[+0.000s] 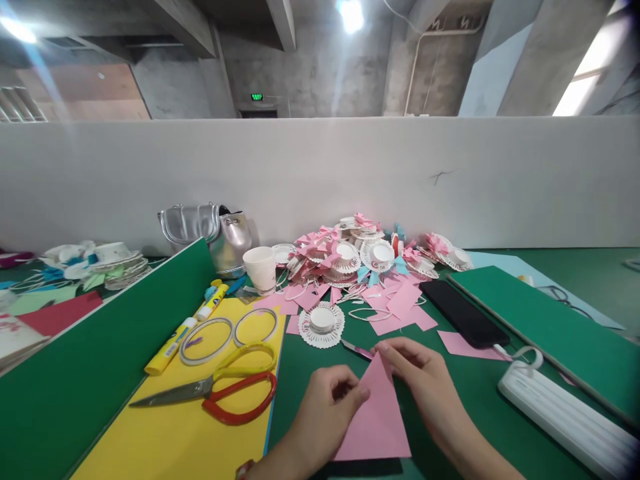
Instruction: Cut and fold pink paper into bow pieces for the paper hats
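Pink ppr (379, 421), held, L hand (327, 408), R hand (424, 375)

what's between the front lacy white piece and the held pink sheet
A craft knife lies between them in the head view, its blade toward the lacy white piece and its handle toward the pink sheet.

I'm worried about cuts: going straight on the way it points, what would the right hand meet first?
Beyond the folded pink paper sheet it holds, the right hand would probably meet the slim, purple-handled craft knife first; its height is hard to judge, so it might pass over.
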`<state>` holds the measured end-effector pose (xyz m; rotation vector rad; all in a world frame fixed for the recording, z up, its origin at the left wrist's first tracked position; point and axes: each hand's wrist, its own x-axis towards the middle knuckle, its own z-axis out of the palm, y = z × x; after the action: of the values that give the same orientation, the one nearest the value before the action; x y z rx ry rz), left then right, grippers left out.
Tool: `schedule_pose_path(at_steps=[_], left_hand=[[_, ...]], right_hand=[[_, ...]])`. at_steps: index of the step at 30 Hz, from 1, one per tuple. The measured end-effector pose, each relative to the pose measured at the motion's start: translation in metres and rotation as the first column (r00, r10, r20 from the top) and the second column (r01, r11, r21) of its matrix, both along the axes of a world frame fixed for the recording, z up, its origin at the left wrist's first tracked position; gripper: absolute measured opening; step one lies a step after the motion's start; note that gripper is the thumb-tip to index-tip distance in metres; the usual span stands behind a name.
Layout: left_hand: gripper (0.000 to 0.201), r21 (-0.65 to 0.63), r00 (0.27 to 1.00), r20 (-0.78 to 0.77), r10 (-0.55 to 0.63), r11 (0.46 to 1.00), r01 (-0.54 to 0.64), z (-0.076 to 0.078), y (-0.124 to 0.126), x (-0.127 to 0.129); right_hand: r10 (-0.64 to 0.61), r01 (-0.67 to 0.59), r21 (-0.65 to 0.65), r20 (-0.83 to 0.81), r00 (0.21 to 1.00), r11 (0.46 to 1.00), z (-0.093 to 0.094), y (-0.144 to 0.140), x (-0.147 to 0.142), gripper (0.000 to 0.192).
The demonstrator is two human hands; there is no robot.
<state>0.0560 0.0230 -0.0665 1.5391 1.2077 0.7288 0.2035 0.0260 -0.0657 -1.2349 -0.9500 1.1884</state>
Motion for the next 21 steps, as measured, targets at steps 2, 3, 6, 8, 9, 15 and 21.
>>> schedule_pose_path(at_steps=[2,3,6,8,9,15,21], left_hand=[[0.018,-0.023,1.0,0.0,0.018,1.0,-0.018,0.0,0.002,-0.002],[0.019,-0.025,0.999,0.005,0.036,0.999,-0.036,0.001,0.003,-0.003],[0.021,0.005,0.988,0.054,0.142,0.99,-0.142,0.006,0.008,-0.009],[0.022,0.019,0.971,0.095,0.218,0.975,-0.221,0.009,0.011,-0.014],[0.023,0.022,0.964,0.111,0.243,0.969,-0.247,0.01,0.012,-0.015],[0.025,0.045,0.963,0.156,0.219,0.973,-0.229,0.011,0.016,-0.02],[0.084,0.006,0.988,0.098,0.119,0.993,-0.12,0.01,0.005,-0.013]], right_hand=[[-0.066,0.066,-0.012,-0.042,0.997,0.998,-0.001,0.007,0.012,0.022],[-0.117,0.117,0.002,-0.056,0.992,0.993,-0.001,0.01,0.018,0.023],[-0.108,0.108,-0.015,-0.043,0.993,0.994,-0.001,0.012,0.023,0.026],[0.087,-0.088,-0.07,-0.017,0.996,0.994,0.0,0.008,0.015,0.033],[0.209,-0.21,-0.113,-0.018,0.978,0.971,0.0,0.005,0.009,0.033],[0.339,-0.338,-0.121,-0.007,0.941,0.934,0.002,-0.004,-0.011,0.027],[0.157,-0.201,0.037,0.492,0.856,0.979,0.001,-0.008,-0.011,0.028]])
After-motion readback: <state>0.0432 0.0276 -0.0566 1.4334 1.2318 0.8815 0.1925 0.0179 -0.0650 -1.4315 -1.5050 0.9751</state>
